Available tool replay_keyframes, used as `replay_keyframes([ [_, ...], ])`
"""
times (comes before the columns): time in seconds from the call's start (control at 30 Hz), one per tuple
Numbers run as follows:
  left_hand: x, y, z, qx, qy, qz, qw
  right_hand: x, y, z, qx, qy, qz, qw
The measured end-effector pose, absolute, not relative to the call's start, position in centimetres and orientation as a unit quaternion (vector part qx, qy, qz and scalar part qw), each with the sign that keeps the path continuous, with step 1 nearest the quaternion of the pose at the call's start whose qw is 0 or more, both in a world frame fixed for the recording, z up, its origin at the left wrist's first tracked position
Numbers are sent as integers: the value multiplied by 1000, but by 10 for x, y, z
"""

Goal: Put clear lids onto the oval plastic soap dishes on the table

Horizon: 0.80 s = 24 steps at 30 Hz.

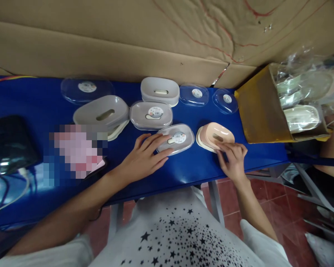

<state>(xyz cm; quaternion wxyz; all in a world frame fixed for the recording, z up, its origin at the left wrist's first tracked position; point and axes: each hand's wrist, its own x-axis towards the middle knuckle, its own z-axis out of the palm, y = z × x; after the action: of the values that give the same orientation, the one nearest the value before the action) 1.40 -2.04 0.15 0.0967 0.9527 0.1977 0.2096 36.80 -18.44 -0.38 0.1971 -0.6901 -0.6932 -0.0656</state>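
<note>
The blue table [183,170] carries a spread of oval soap boxes and loose clear lids, and all positions below are given relative to the pink soap tray [216,136], which sits toward the table's near edge on a cream base. The right hand [233,160] lies directly in front of this tray, fingers bent, with the fingertips touching its near rim and the base beneath; it is pinching at the edge rather than gripping the whole piece. Just left of the tray lies a lidded grey box [174,138] with a round label, and the left hand [144,157] rests flat on its left end, fingers spread and relaxed, pressing down without closing around it. Behind that box and further left sits a second lidded grey box [151,115]. Further left again stands a larger grey tray [101,114] on a cream base. Behind the pink tray, toward the cardboard wall [128,40], stand a stacked grey tray [160,91], and two small clear lids [194,94] [225,100]. A large clear lid [86,89] lies far left at the back. To the right of the pink tray a cardboard carton [263,107] holds bagged trays.
</note>
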Motion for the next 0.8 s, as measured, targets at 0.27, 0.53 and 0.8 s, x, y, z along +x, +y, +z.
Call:
replay_keyframes([
  [0.27,12,-21,2,959,189,201,72,346,-176,-1,-642,-745,-21,179],
  [0.53,13,-22,8,958,200,196,64,320,-212,2,-574,-800,31,173],
  [0.8,17,-46,6,980,25,185,68,290,-199,-13,-449,-865,65,214],
])
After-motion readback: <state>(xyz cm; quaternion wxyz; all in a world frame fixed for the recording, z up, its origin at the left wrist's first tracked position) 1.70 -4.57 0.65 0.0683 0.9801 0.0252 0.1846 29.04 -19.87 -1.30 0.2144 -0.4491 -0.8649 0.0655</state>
